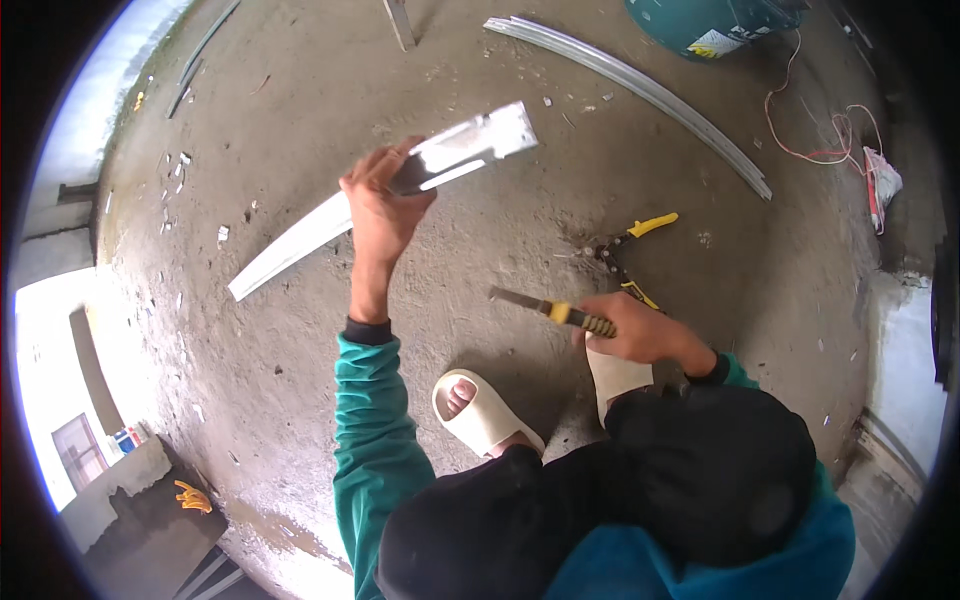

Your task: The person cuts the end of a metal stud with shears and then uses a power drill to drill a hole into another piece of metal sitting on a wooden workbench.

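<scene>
My left hand [382, 205] is closed around a long silvery metal channel [295, 245], holding it slantwise above the floor. The channel's far right end [490, 138] is wider, with open folded sides. In my right hand [640, 330] is a knife-like tool [572, 314] with a ridged yellow-and-black handle; its narrow dark metal end points left, apart from the channel. Just beyond that hand, yellow-handled tin snips [610, 255] lie spread on the concrete, one handle partly hidden behind the hand.
Metal profiles [640, 85] lie on the concrete floor at the far right, near a dark green bucket [700, 25]. A red-and-white cord [830, 155] trails along the right side. Small scraps [180, 170] dot the left. Orange gloves [192, 497] rest at lower left. My feet wear cream slides [485, 418].
</scene>
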The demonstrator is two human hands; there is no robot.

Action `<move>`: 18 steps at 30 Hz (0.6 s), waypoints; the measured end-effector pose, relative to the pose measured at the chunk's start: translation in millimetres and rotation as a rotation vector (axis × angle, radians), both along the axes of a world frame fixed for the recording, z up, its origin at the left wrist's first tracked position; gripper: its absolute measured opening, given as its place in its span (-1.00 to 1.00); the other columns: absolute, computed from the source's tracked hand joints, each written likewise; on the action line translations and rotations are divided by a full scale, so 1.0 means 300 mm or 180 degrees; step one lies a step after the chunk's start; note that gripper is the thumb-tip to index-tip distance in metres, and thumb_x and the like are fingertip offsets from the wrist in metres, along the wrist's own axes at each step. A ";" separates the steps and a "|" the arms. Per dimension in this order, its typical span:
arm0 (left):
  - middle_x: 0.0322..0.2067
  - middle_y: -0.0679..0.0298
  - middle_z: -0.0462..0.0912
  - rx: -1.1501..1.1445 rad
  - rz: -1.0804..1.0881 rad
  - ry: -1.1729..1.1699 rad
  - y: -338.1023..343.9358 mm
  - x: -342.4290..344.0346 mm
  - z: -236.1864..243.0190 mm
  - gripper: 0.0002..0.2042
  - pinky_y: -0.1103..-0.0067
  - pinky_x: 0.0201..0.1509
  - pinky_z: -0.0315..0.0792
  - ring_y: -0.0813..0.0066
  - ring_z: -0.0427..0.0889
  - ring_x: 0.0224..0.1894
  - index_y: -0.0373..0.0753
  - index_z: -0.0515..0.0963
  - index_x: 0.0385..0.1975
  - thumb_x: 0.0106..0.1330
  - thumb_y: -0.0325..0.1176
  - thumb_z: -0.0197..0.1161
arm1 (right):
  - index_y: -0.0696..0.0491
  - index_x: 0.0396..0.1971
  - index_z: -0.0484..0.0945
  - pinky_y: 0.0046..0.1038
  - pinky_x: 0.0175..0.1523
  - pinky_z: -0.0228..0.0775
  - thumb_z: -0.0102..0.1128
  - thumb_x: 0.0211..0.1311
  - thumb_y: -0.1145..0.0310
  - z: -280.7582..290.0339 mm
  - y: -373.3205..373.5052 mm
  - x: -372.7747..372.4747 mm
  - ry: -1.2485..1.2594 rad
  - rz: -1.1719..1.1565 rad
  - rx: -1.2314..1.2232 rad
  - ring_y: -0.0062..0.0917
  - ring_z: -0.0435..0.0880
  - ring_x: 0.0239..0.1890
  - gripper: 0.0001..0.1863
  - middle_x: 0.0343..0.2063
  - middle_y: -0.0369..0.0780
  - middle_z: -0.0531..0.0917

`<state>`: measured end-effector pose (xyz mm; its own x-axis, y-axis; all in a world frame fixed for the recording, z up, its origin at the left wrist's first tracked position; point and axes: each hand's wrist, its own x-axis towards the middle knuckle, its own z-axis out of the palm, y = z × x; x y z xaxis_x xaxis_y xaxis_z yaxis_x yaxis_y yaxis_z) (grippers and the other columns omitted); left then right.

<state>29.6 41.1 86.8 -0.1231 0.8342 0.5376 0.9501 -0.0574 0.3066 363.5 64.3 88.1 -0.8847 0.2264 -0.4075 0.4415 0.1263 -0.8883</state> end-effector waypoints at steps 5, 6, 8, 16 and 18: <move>-0.37 0.23 0.66 -0.0333 -0.0198 -0.1237 0.008 -0.007 0.099 -0.45 0.44 -0.20 0.54 0.40 0.62 -0.36 -0.18 0.64 -0.10 -0.27 -0.62 0.41 | 0.13 -0.15 0.53 -0.27 -0.10 0.38 0.17 -0.01 0.50 -0.227 -0.086 0.061 -0.0605 -0.0523 0.0613 -0.16 0.55 -0.23 -0.66 -0.26 -0.12 0.54; -0.37 0.23 0.66 -0.0339 -0.0178 -0.1237 0.001 -0.006 0.083 -0.45 0.44 -0.20 0.54 0.40 0.62 -0.36 -0.18 0.64 -0.10 -0.27 -0.62 0.41 | 0.13 -0.07 0.51 -0.23 -0.02 0.35 0.16 -0.01 0.47 -0.255 -0.090 0.060 -0.0249 -0.0487 0.0879 -0.14 0.52 -0.11 -0.59 -0.11 -0.06 0.48; -0.39 0.21 0.65 -0.0471 -0.0404 -0.1589 -0.020 0.007 0.052 -0.45 0.45 -0.22 0.53 0.41 0.61 -0.38 -0.19 0.64 -0.11 -0.28 -0.63 0.39 | 0.13 0.01 0.49 -0.20 0.06 0.32 0.15 -0.02 0.45 -0.291 -0.099 0.078 0.0111 -0.0429 0.1139 -0.12 0.48 0.01 -0.52 0.04 0.00 0.42; -0.36 0.20 0.65 -0.0819 -0.0565 -0.0980 -0.123 0.051 0.045 -0.43 0.41 -0.14 0.48 0.36 0.61 -0.34 -0.21 0.62 -0.09 -0.30 -0.57 0.37 | 0.09 0.05 0.49 -0.09 0.30 0.06 0.36 -0.05 -0.01 -0.221 -0.131 0.077 -0.0363 0.0375 0.1132 -0.06 0.23 0.26 -0.32 0.20 -0.01 0.28; -0.34 0.21 0.66 -0.0874 -0.0554 -0.0982 -0.145 0.071 0.067 -0.42 0.39 -0.05 0.43 0.33 0.61 -0.30 -0.19 0.62 -0.09 -0.31 -0.56 0.38 | 0.14 0.14 0.38 0.03 0.34 -0.06 0.40 -0.15 -0.10 -0.257 -0.007 0.105 -0.0308 -0.0120 0.2636 -0.05 0.17 0.30 -0.13 0.23 0.02 0.25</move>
